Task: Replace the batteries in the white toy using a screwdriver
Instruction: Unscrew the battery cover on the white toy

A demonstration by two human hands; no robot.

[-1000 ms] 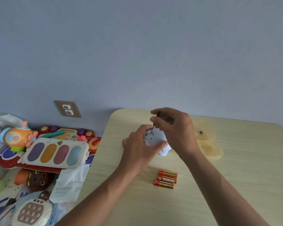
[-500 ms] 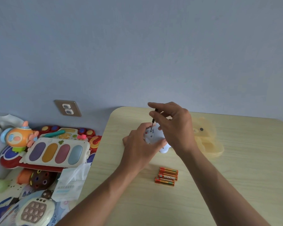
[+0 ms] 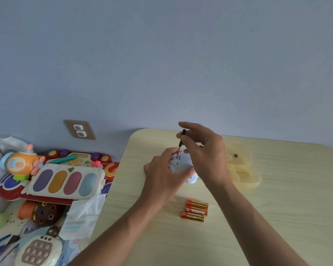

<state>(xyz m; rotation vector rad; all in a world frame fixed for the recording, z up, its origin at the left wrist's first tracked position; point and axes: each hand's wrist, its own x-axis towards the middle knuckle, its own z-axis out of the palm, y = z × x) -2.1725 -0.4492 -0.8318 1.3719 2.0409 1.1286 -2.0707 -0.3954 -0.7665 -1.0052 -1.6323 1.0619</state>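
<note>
The white toy (image 3: 181, 164) rests on the wooden table (image 3: 276, 217), underside up, and my left hand (image 3: 161, 173) grips it from the left. My right hand (image 3: 204, 150) pinches a small black screwdriver (image 3: 181, 143) between thumb and fingers. The screwdriver stands nearly upright with its tip down in the toy's back. Three orange batteries (image 3: 195, 210) lie side by side on the table, nearer to me than the toy. Much of the toy is hidden behind both hands.
A translucent yellow bear-shaped case (image 3: 242, 166) lies just right of my right hand. Off the table's left edge sits a pile of colourful toys (image 3: 66, 179), a tissue pack (image 3: 81, 219) and a pop-button toy (image 3: 37, 252). A wall socket (image 3: 80, 129) is behind.
My right hand has lifted slightly and its fingers have shifted on the screwdriver handle, which now shows more above the toy. The left hand and the batteries have stayed in place.
</note>
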